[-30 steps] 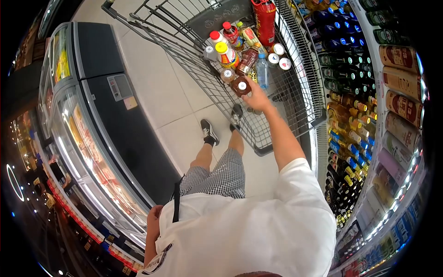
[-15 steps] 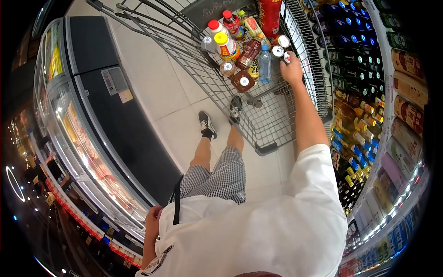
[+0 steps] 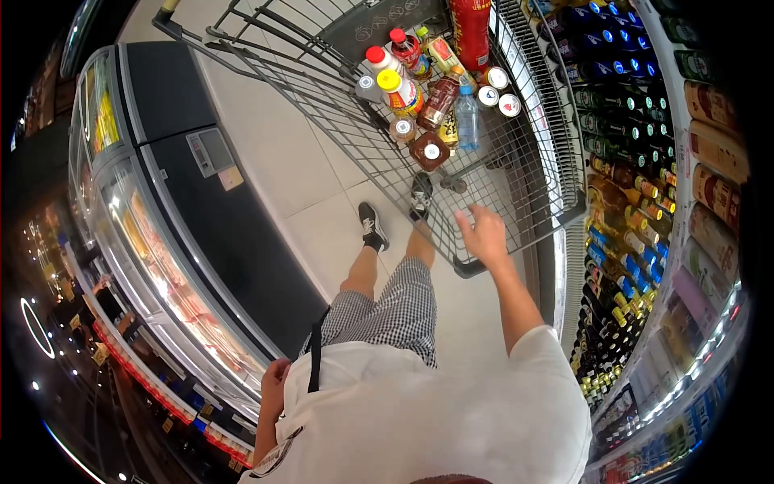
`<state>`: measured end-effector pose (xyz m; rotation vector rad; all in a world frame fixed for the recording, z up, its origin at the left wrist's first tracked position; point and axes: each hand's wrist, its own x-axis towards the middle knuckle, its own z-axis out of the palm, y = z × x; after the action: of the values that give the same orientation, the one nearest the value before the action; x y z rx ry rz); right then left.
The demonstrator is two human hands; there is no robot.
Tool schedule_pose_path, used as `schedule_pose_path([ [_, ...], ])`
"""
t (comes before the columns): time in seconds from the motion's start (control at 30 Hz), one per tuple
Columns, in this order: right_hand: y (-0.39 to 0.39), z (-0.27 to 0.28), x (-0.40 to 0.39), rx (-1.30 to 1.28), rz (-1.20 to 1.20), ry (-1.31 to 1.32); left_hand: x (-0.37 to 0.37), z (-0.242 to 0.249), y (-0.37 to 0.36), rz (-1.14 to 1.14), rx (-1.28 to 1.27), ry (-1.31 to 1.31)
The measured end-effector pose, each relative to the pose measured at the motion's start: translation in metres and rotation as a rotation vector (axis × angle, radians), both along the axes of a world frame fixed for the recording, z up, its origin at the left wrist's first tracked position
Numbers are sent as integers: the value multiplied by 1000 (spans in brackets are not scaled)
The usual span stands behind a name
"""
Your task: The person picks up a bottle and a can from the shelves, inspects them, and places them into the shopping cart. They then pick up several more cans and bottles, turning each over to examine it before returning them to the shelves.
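Observation:
My right hand (image 3: 485, 235) is open over the near end of the grey wire shopping cart (image 3: 556, 211), thumb and fingers apart with nothing between them. At the cart's far end several items stand grouped. Three cans with pale tops, one of them a can (image 3: 509, 105) nearest the right wall, are beside a clear bottle with a blue cap (image 3: 467, 117). Next to these are a yellow-capped bottle (image 3: 401, 90), a brown jar (image 3: 430, 152) and a tall red package (image 3: 471, 34). My left hand (image 3: 276, 381) hangs at my left hip, fingers curled; whatever they hold is hidden.
A black-sided freezer case (image 3: 234, 242) with glass doors runs along the left. On the right, shelves carry rows of bottles (image 3: 625, 105) and cartons (image 3: 713, 161). Pale floor tiles (image 3: 314, 185) lie between the freezer and the cart. A black strap (image 3: 316, 355) hangs at my waist.
My right hand has let go of the can at the right of the group and drawn back toward me, opening. That can stays standing beside the other two. My left hand remains at my hip.

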<state>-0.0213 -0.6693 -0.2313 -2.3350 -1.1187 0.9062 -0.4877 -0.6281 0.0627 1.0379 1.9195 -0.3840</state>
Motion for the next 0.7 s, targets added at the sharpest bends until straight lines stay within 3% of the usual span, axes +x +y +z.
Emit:
schedule_pose_path([
  [0.07, -27, 31, -34, -179, 6, 229, 4, -4, 12, -56, -22, -37],
  [0.17, -53, 29, -75, -125, 202, -112, 1, -20, 34, -173, 14, -71],
  [0.53, -41, 39, -88, -392, 35, 18, -20, -88, 140, -585, 183, -170],
  [0.7, -35, 38, -109, -373, -128, -49, -23, -127, 202, -833, 176, -235],
])
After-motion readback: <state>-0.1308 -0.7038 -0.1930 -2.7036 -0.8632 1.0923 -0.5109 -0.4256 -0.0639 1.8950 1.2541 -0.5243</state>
